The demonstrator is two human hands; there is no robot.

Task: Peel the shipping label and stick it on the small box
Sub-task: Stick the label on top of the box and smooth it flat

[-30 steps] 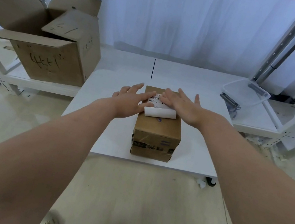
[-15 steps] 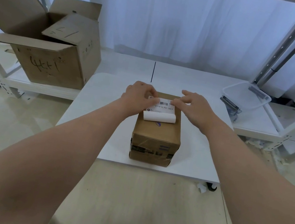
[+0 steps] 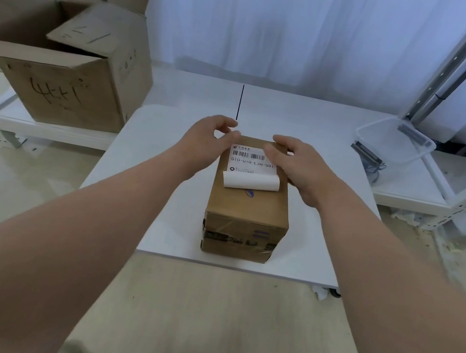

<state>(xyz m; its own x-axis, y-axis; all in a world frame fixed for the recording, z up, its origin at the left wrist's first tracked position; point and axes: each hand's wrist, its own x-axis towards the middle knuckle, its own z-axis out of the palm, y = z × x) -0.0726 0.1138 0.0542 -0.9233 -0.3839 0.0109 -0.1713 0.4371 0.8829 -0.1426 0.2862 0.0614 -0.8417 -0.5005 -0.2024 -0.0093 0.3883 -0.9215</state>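
1. Left hand (image 3: pixel 207 140): positioned at the far left corner of the small box (image 3: pixel 247 210). The fingers are curled, with thumb and index fingertip close together just beside the top left corner of the shipping label (image 3: pixel 251 161). It cannot be told whether they pinch the label or hold nothing.

2. Right hand (image 3: pixel 298 169): positioned on the far right corner of the small box. The fingers curl over the far edge and the thumb tip lies on the right edge of the label, so the hand holds the box at that corner.

3. Shipping label: lies on top of the small box, towards its far end, between the two hands. The barcode and printed digits face up. The near edge is not flat; it curls upward into a white roll.

4. Small box: brown cardboard, closed, taped across the near face. It stands on the white counter (image 3: pixel 151 137), close to the near edge.

5. Surroundings: a large open cardboard box (image 3: pixel 65 78) with handwritten marks stands on a low shelf (image 3: pixel 56 131) to the left. A clear plastic bin (image 3: pixel 396 143) sits to the right, well apart from the small box. A white curtain (image 3: pixel 283 23) hangs behind.
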